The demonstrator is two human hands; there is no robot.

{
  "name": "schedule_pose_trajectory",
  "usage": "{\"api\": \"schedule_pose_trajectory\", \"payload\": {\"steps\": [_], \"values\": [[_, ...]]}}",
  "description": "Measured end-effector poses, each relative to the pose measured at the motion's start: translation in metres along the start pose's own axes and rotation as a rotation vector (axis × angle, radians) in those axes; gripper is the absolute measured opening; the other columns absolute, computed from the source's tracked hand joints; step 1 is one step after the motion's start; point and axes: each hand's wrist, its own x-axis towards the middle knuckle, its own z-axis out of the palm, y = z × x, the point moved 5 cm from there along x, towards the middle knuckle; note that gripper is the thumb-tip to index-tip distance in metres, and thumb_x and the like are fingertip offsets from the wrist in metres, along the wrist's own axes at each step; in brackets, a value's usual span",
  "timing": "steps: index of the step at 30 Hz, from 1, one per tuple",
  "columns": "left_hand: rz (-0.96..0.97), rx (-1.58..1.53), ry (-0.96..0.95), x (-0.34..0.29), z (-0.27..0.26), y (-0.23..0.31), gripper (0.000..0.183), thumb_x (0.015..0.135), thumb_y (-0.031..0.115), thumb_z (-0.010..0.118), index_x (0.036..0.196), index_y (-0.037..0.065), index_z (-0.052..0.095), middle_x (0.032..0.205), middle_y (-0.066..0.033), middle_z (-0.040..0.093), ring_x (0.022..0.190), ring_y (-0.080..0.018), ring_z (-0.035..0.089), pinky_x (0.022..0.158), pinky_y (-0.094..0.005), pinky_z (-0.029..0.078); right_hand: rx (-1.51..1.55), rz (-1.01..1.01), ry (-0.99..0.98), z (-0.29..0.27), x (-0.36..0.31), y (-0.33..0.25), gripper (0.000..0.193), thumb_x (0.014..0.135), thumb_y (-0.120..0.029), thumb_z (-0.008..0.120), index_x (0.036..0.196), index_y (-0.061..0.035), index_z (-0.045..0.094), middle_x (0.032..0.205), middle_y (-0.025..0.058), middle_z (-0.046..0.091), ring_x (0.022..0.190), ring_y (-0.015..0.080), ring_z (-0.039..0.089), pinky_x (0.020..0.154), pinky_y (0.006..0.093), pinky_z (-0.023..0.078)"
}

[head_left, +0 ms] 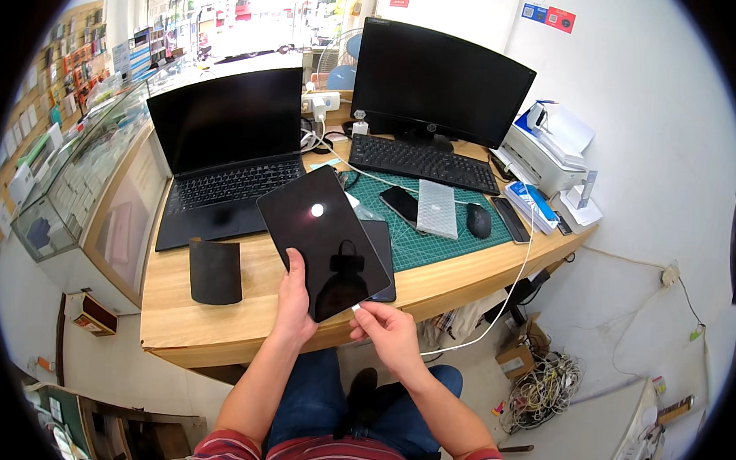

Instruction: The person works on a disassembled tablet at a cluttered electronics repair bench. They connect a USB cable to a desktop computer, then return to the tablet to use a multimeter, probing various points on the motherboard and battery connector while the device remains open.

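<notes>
A black tablet (335, 237) with a dark, glossy screen is tilted over the desk's front edge. Closed around its left side is my left hand (294, 304), thumb on the glass. My right hand (389, 332) pinches a small white cable plug (355, 308) at the tablet's lower right corner. Whether the plug is seated in a port I cannot tell. A white cable (503, 308) loops from near my right hand up over the desk's right side. Partly hidden behind the tablet lies another dark flat device (389, 289).
A laptop (232, 189) stands open at left, beside a curved black sheet (215, 273). Behind are a monitor (442, 82) and keyboard (423, 160). A green cutting mat (420, 252) carries a phone (400, 203), bubble-wrap pouch (438, 208) and mouse (478, 221). A printer (545, 159) sits far right.
</notes>
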Motion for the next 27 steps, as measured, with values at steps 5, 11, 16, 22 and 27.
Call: {"api": "schedule_pose_trajectory", "payload": {"steps": [5, 11, 16, 22, 27], "values": [[-0.014, 0.045, 0.021, -0.004, 0.003, 0.002, 0.07, 0.103, 0.063, 0.048, 0.139, 0.003, 0.052, 0.131, -0.0089, 0.065, 0.116, -0.022, 0.065, 0.1, -0.0387, 0.055, -0.019, 0.011, 0.013, -0.001, 0.002, -0.002, 0.024, 0.103, -0.015, 0.067, 0.117, 0.0046, 0.071, 0.091, 0.0065, 0.074, 0.076, 0.0108, 0.07, 0.07, 0.0252, 0.057], [-0.013, 0.076, 0.007, -0.004, 0.002, 0.003, 0.071, 0.102, 0.064, 0.049, 0.14, 0.003, 0.052, 0.133, -0.0093, 0.064, 0.118, -0.0223, 0.064, 0.101, -0.0397, 0.055, -0.005, 0.016, 0.02, 0.001, 0.005, -0.007, 0.025, 0.102, -0.014, 0.067, 0.117, 0.0054, 0.071, 0.091, 0.0065, 0.074, 0.076, 0.0107, 0.07, 0.07, 0.0247, 0.057], [-0.069, 0.097, 0.03, -0.008, 0.007, 0.004, 0.072, 0.101, 0.064, 0.051, 0.14, 0.003, 0.052, 0.134, -0.0096, 0.064, 0.119, -0.0226, 0.064, 0.102, -0.0414, 0.055, -0.035, 0.005, 0.014, -0.005, 0.009, -0.006, 0.026, 0.102, -0.014, 0.067, 0.119, 0.0057, 0.07, 0.092, 0.0071, 0.074, 0.077, 0.0108, 0.07, 0.07, 0.0243, 0.056], [0.011, -0.017, -0.016, -0.008, 0.013, 0.007, 0.051, 0.103, 0.044, 0.062, 0.13, 0.002, 0.056, 0.12, -0.0093, 0.067, 0.108, -0.0216, 0.07, 0.089, -0.0377, 0.063, -0.035, -0.021, 0.003, -0.007, 0.006, -0.007, 0.026, 0.102, -0.014, 0.067, 0.119, 0.005, 0.07, 0.092, 0.0073, 0.074, 0.077, 0.0109, 0.07, 0.07, 0.0241, 0.056], [0.043, -0.046, -0.017, -0.006, 0.008, 0.004, 0.038, 0.102, 0.023, 0.069, 0.132, 0.003, 0.056, 0.123, -0.0083, 0.066, 0.109, -0.0202, 0.069, 0.091, -0.0361, 0.061, -0.07, 0.005, 0.024, -0.007, 0.006, -0.009, 0.026, 0.102, -0.016, 0.067, 0.118, 0.0041, 0.071, 0.09, 0.0071, 0.074, 0.074, 0.0105, 0.069, 0.068, 0.0241, 0.056]]}}
